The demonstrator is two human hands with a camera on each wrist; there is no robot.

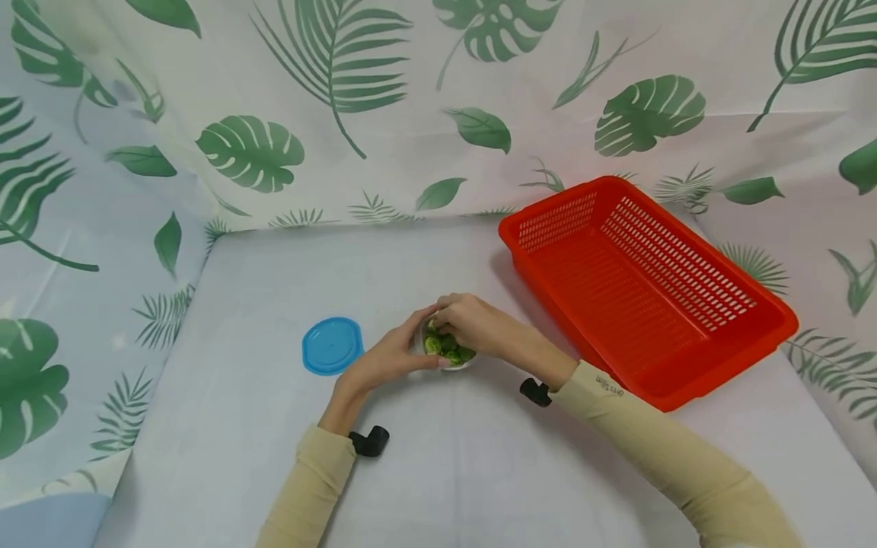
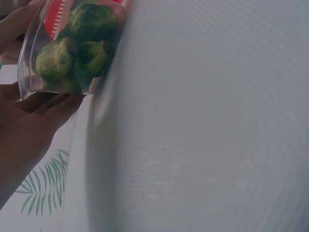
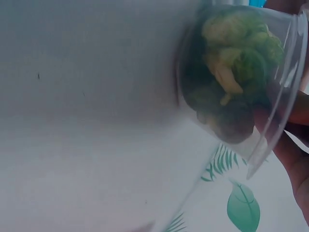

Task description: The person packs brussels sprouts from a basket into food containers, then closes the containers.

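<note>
Brussels sprouts fill a small clear plastic container on the white-covered table. My left hand holds this container from the left, thumb on the near side and fingers on the far side. In the left wrist view, fingers lie against the container's wall. From the right, my right hand reaches over the rim with its fingers bent down among the sprouts. Through the clear wall in the right wrist view, a finger touches the sprouts; whether it pinches one is hidden.
A blue plastic lid lies flat to the left of the container. The large red slotted basket stands at the back right, beside my right forearm. A leaf-printed cloth hangs behind and at both sides of the table.
</note>
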